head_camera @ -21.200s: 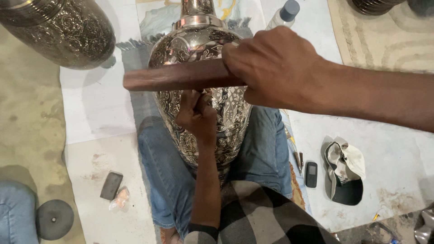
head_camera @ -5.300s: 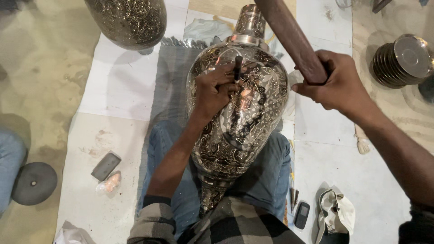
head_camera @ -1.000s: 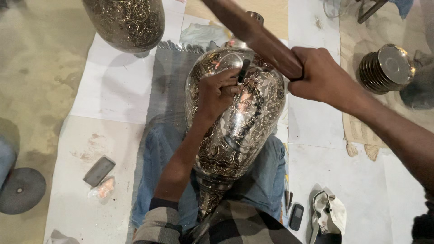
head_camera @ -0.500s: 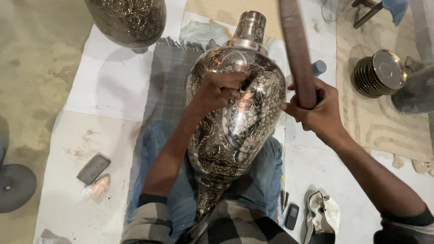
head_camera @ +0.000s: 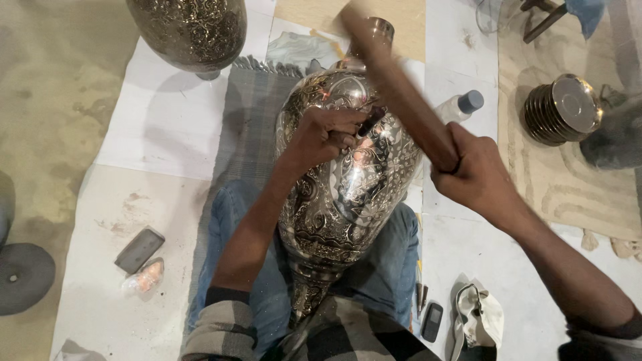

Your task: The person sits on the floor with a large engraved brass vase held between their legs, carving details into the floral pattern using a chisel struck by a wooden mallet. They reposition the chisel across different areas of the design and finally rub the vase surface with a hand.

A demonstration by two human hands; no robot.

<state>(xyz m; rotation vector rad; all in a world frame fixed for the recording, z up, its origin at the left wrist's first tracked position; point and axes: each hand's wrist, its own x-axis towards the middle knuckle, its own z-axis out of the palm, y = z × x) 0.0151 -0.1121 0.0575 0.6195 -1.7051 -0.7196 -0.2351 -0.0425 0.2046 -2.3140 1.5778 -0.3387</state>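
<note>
A large engraved silver-coloured metal vase (head_camera: 348, 194) lies on my lap, neck pointing away from me. My left hand (head_camera: 328, 134) rests on its upper body and pinches a small dark chisel (head_camera: 370, 122) against the surface. My right hand (head_camera: 471, 170) grips the lower end of a long brown wooden stick (head_camera: 394, 83), which slants up and to the left over the vase's shoulder, blurred by motion.
A second engraved vase (head_camera: 190, 30) stands at the top left. A stack of metal plates (head_camera: 562, 110) sits on a mat at right, and a plastic bottle (head_camera: 458, 107) lies beside the vase. A small phone (head_camera: 431, 321), cloth cap (head_camera: 478, 317), dark flat stone (head_camera: 139, 249) and round disc (head_camera: 23, 277) lie around.
The wooden stick has swung from nearly upright to slanting left over the vase, toward the chisel. My left hand has stayed on the vase with the chisel.
</note>
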